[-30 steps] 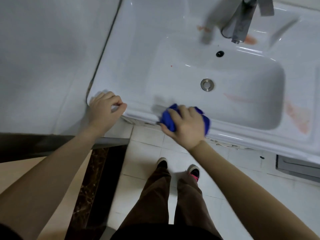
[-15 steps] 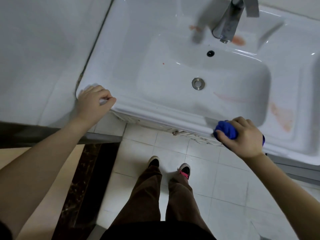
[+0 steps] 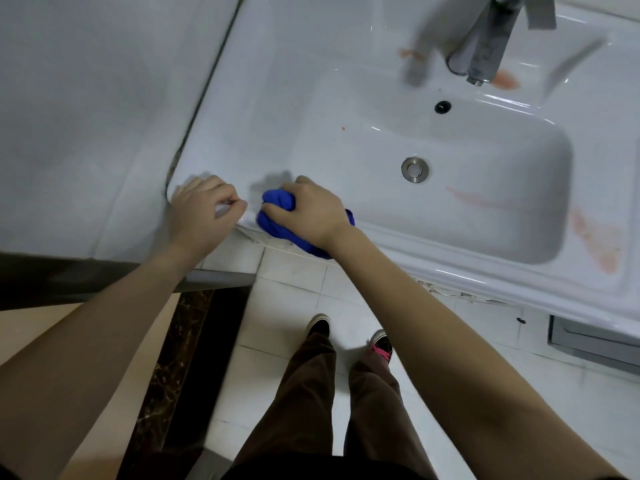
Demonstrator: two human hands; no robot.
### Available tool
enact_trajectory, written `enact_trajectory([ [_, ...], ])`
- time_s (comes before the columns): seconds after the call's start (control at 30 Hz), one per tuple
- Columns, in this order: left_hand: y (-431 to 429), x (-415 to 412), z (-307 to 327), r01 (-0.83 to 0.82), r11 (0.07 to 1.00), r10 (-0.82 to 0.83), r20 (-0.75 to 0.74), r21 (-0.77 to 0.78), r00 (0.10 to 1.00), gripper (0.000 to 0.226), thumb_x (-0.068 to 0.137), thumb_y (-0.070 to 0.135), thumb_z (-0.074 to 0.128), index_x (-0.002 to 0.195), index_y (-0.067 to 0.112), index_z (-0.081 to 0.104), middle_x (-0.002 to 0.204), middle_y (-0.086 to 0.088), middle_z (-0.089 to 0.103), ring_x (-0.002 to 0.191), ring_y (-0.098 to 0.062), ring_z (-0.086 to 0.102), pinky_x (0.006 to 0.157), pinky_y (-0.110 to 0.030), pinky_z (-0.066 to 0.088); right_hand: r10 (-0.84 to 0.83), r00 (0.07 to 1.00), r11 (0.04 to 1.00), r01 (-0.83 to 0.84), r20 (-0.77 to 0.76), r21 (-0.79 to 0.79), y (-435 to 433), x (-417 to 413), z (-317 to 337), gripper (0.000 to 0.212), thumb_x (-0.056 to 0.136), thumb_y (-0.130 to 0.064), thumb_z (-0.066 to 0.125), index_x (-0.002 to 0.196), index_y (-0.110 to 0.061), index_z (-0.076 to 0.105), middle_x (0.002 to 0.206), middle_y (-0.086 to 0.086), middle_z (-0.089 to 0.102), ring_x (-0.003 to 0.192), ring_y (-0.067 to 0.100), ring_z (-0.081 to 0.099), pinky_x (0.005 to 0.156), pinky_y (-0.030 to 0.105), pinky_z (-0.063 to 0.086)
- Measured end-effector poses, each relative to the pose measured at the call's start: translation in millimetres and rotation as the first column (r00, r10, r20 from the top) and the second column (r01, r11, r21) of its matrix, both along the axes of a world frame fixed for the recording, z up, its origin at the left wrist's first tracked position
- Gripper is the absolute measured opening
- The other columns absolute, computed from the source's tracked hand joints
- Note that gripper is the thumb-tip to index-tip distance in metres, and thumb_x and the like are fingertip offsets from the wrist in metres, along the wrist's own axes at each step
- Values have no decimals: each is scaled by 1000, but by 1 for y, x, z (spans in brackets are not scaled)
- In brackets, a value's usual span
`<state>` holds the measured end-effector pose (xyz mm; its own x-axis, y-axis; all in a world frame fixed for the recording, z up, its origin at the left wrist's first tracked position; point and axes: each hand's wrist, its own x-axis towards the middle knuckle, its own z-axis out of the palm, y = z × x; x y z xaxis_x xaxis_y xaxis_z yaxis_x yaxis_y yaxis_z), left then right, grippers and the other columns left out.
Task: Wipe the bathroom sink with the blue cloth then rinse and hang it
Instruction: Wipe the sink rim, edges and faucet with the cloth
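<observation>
The blue cloth (image 3: 277,202), wadded on the sink (image 3: 450,261) front rim at centre-left of the frame, looks soft and light, best gripped bunched. The right hand (image 3: 311,211) clutches it. Just beside, the left hand (image 3: 204,209) rests with fingers curled, seemingly empty.

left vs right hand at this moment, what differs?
Left hand holds nothing, its fingers curled, and rests on the near-left corner of the sink; right hand grips the bunched blue cloth. Left hand touches the rim directly; right hand presses the cloth onto it. Shared: both are at the front rim, side by side, not touching.
</observation>
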<state>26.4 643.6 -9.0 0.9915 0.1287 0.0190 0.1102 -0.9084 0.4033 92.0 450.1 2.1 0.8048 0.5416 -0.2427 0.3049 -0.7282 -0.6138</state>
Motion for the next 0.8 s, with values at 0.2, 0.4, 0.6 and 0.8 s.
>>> enact_trajectory([
  [0.2, -1, -2, 3, 8, 1000, -8, -2, -12, 1000, 20, 91, 23, 62, 74, 13, 62, 86, 3, 60, 87, -21, 49, 76, -31, 26, -128, 992, 989, 126, -18, -77, -105, -5, -3, 28, 87, -52, 58, 79, -24, 59, 86, -6, 54, 72, 19, 57, 66, 31, 44],
  [0.4, 4, 0, 5, 14, 999, -17, -88, -45, 996, 17, 92, 26, 58, 78, 17, 62, 90, 5, 59, 94, -23, 49, 80, -32, 28, -285, 959, 947, 281, 0, -152, -212, -18, 4, 28, 88, -46, 60, 69, -26, 55, 81, -6, 54, 68, 15, 57, 58, 24, 37],
  [0.6, -96, 12, 29, 74, 988, -72, 19, -133, 997, 25, 90, 26, 52, 94, 9, 69, 97, -9, 67, 94, -34, 61, 85, -45, 46, -295, 955, 943, 296, 33, -148, -216, -22, 3, 28, 90, -44, 60, 71, -24, 58, 83, -5, 57, 69, 17, 57, 62, 29, 44],
  [0.8, -218, -5, 0, 256, 965, -252, 64, -65, 966, 18, 91, 28, 58, 83, 15, 68, 84, 0, 66, 82, -26, 60, 74, -37, 43, -296, 949, 943, 309, 111, -122, -217, -22, -3, 27, 86, -49, 58, 70, -27, 58, 79, -7, 56, 65, 14, 55, 58, 28, 44],
])
